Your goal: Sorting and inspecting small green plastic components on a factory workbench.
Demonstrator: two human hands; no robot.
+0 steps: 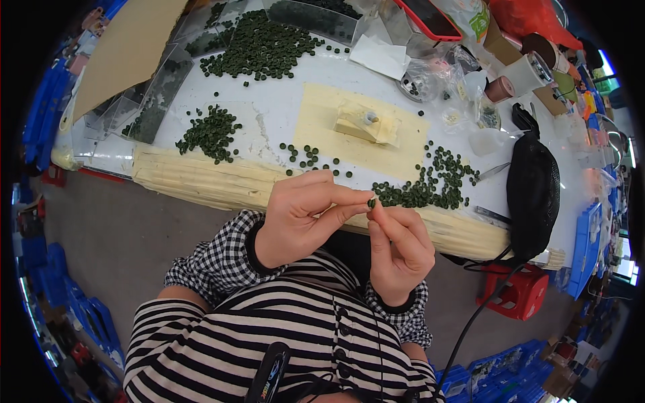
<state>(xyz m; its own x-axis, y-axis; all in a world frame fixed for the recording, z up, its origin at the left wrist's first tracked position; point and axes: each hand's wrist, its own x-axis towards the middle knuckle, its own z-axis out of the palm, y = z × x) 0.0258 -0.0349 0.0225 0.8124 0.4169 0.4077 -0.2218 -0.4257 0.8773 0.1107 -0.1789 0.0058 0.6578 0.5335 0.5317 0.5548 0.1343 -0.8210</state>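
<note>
Hands meet above the near edge of the table (269, 107), over a striped shirt and checked cuffs. The left hand (295, 218) has its grip closed on a small dark green bead (371, 202), pinched between thumb and forefinger tips. The right hand (398, 252) touches the same bead from the other side, fingertips pressed together on it. Just beyond the fingers lies a loose heap of green beads (423, 188) on the white table. A second small heap (209, 132) sits to the left, a bigger one (259, 46) farther back. A tan block (366, 124) rests on a yellow sheet (322, 121); a black pouch (533, 191) lies at the right.
</note>
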